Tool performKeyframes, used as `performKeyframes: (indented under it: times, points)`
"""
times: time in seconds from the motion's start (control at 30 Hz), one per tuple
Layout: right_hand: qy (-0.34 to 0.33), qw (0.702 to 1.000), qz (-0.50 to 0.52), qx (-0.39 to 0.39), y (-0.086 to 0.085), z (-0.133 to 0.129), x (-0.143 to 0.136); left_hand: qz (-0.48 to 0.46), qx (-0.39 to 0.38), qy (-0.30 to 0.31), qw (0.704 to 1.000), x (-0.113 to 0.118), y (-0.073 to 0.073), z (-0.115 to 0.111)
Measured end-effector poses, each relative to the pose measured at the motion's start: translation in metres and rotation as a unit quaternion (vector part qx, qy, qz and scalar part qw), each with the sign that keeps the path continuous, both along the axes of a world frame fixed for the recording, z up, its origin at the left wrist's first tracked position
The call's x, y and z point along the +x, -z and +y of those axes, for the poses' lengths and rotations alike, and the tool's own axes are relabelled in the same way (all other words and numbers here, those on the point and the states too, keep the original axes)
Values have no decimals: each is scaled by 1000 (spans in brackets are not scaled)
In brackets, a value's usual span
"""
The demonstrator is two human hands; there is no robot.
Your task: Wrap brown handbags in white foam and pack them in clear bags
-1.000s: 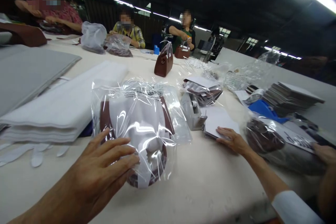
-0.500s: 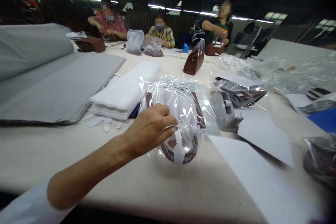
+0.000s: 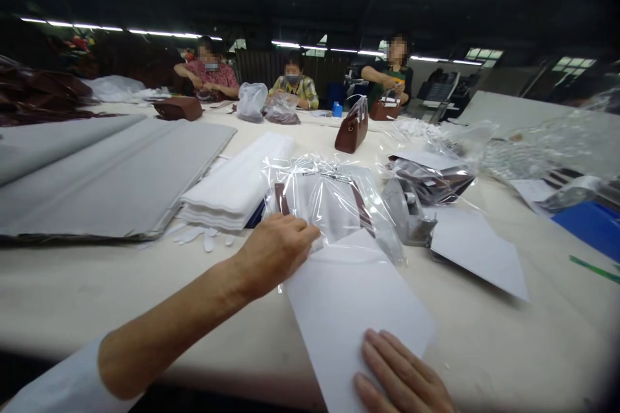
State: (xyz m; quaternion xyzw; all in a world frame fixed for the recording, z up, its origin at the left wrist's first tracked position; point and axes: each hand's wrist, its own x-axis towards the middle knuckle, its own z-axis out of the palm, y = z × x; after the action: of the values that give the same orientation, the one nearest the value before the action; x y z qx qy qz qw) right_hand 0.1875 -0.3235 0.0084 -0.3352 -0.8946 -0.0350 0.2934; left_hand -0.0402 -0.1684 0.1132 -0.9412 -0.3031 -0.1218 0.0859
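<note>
Sheet, white, lies over desk in head view, far corner overlapping clear plastic bag. My L hand pinches bag, fingers curled; R hand rests on sheet, fingers slightly apart. Poss. trouble: bag could snag corner & crease it if pushed askew.

Grey sheets, upright brown handbag, blue tray

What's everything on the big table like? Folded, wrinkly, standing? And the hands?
Clear bag, wrinkled, something brown inside
White sheet, unfolded, overlapping the clear bag
Left hand, curled, holding the clear bag's edge
Right hand, open, on the white sheet
White cloth, folded in layers
Grey sheets, layered flat
Brown handbag, standing up
</note>
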Motion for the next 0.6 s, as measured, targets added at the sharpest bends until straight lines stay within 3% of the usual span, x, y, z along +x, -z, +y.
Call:
performKeyframes:
  times: [0.13,0.3,0.43,0.6]
  points:
    - [17,998,-15,60,18,31,-7,5,80,3,997,-6,1,-2]
    - [76,992,-10,98,31,34,1,17,130,-18,991,-14,-4,-4]
    - [173,974,2,144,19,44,-17,-16,108,44,993,7,3,-17]
    - [272,940,54,198,-7,109,-66,-112,95,79,986,32,9,-24]
